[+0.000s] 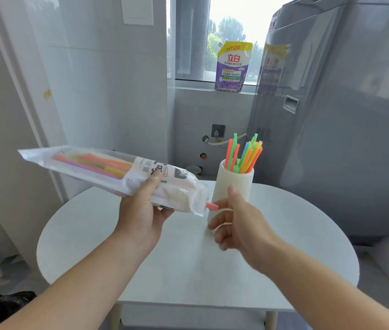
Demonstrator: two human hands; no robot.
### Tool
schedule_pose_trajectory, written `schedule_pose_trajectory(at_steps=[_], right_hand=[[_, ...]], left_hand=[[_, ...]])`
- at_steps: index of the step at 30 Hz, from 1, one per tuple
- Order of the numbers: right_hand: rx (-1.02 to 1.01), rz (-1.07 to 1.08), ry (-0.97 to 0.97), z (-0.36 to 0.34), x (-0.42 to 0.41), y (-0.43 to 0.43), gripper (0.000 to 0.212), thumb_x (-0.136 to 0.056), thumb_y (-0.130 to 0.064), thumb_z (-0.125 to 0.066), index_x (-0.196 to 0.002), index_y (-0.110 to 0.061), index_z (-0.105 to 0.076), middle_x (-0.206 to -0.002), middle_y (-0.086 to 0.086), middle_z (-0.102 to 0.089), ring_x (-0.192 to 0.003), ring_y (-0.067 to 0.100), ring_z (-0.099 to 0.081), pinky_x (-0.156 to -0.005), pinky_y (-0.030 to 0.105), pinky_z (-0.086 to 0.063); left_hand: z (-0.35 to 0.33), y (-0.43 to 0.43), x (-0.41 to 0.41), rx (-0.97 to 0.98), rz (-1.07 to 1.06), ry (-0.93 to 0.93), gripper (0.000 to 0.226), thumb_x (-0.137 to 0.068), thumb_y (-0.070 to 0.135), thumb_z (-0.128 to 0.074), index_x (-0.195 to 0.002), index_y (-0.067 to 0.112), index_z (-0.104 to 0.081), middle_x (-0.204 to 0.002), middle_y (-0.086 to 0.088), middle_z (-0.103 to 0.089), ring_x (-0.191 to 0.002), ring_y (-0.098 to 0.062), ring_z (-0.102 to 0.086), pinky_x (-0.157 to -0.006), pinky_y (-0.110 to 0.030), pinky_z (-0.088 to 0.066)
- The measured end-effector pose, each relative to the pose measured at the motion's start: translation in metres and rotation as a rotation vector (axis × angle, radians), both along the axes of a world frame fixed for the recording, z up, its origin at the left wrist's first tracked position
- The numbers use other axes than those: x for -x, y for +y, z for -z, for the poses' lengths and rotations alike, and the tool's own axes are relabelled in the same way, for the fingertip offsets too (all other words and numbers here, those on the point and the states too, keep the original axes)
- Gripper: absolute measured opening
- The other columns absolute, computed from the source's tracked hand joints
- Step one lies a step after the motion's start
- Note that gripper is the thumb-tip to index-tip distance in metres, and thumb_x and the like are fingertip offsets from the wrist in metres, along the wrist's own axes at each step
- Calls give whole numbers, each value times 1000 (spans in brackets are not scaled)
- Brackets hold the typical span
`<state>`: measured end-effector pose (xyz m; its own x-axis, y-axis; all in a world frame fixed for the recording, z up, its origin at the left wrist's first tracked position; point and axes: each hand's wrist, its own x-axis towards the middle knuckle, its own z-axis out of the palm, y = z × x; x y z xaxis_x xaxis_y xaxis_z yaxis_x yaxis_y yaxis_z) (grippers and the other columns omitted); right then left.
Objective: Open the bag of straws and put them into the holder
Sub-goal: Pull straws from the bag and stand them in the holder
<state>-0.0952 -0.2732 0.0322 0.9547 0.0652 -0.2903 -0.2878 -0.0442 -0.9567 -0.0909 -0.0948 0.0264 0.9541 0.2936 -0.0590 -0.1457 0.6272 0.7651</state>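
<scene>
My left hand (141, 210) grips a long plastic bag of straws (98, 170), held nearly level above the table with its open end pointing right. Several coloured straws show through the clear part of the bag. A pink straw tip (212, 206) sticks out of the open end. My right hand (234, 222) is just right of that tip, fingers curled and apart, touching nothing that I can see. Behind it stands a white ribbed holder (234, 184) with several coloured straws (245, 153) upright in it.
The round white table (188, 258) carries the holder near its far side. A grey washing machine (343, 115) stands at the right. A detergent pouch (232, 66) sits on the window sill. A black bag (0, 306) lies at the lower left.
</scene>
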Motion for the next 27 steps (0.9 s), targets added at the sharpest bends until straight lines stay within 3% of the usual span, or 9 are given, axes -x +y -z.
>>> schedule_pose_trajectory(at_steps=[3, 8, 13, 17, 25, 27], right_hand=[[-200, -10, 153, 6, 6, 12, 57, -103, -57, -32, -88, -9, -60, -61, 9, -56, -45, 20, -43, -45, 24, -36], [-356, 22, 186, 7, 7, 20, 39, -102, -43, -44, -85, -15, -64, -60, 3, -49, -44, 16, -37, -42, 22, -26], [-326, 93, 140, 11, 3, 15, 26, -103, -28, -48, -87, -9, -57, -56, 4, -48, -43, 14, -35, -42, 23, -25], [-320, 108, 86, 7, -1, 11, 20, -101, -19, -49, -86, -7, -55, -57, 5, -46, -43, 14, -34, -41, 22, -25], [-69, 93, -49, 13, -5, 10, 30, -104, -31, -49, -89, -9, -62, -59, 6, -50, -44, 15, -41, -43, 23, -35], [-1, 91, -101, 15, -7, 8, 30, -105, -33, -48, -89, -10, -62, -63, 8, -49, -44, 15, -41, -41, 21, -34]], left_hand=[[-7, -8, 5, -168, -33, -74, 33, -95, 15, -68, -128, 17, -65, -110, -3, -77, -99, -19, -74, -68, -33, -60], [-12, -14, 11, -344, -42, -146, 26, -97, 13, -67, -120, 24, -68, -110, -1, -77, -103, -23, -74, -83, -44, -60], [-6, -7, 6, -228, -64, -65, 34, -96, 12, -67, -130, 16, -65, -110, -3, -77, -96, -18, -75, -66, -31, -60], [5, -6, 1, -61, -37, 49, 36, -95, 10, -68, -130, 13, -66, -109, -7, -77, -92, -19, -75, -70, -35, -63], [22, -6, -9, 66, -29, 168, 32, -93, 6, -69, -124, 13, -66, -110, -8, -76, -92, -22, -74, -73, -37, -63], [23, -7, -10, 75, -36, 168, 28, -93, 5, -69, -119, 15, -67, -103, -5, -75, -87, -20, -74, -67, -34, -64]])
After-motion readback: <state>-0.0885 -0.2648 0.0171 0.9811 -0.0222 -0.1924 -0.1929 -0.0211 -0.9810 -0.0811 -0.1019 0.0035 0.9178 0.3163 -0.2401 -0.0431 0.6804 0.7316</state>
